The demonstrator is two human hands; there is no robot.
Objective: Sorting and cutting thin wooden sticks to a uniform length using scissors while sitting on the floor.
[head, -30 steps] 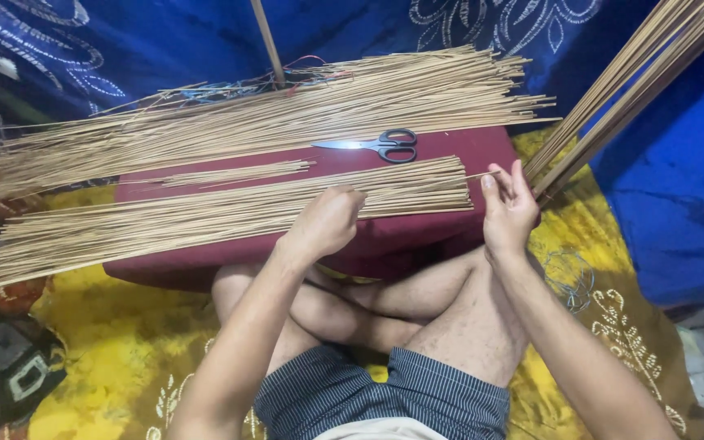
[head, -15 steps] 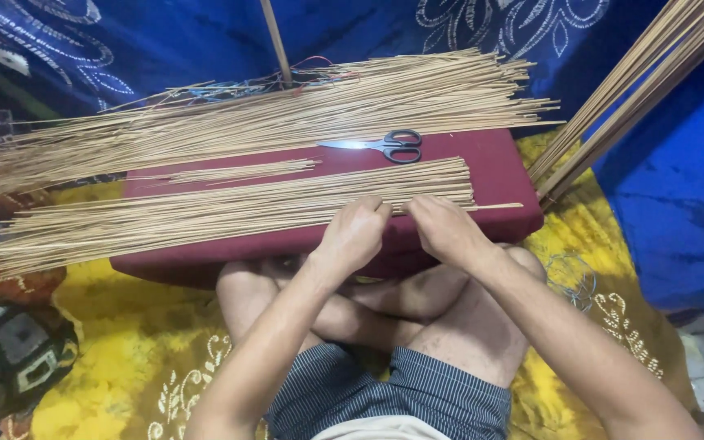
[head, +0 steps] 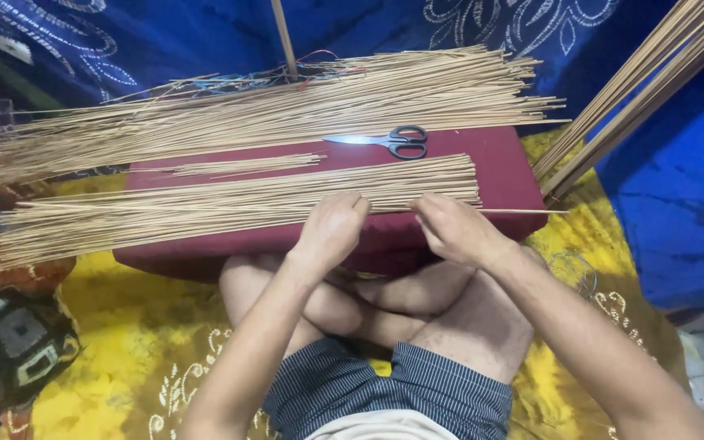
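A flat row of thin tan sticks [head: 230, 200] lies along the near side of a dark red cushion [head: 499, 175]. My left hand [head: 332, 232] rests curled on the near edge of that row. My right hand [head: 454, 228] pinches a single stick [head: 523, 211] that juts out to the right past the row's end. A bigger heap of sticks [head: 287, 110] lies along the cushion's far side, with a small loose bunch [head: 246, 165] between the two. Black-handled scissors [head: 389, 140] lie on the cushion above my hands.
More long sticks [head: 637, 85] lean at the upper right against blue patterned cloth [head: 662, 195]. A yellow patterned sheet [head: 116, 342] covers the floor under my crossed legs. A dark patterned bag [head: 10, 350] sits at the lower left. One upright stick [head: 283, 37] stands behind the heap.
My right hand came down from the leaning sticks at the right with a single stick and now lays it at the near row. My left hand stayed on the row.
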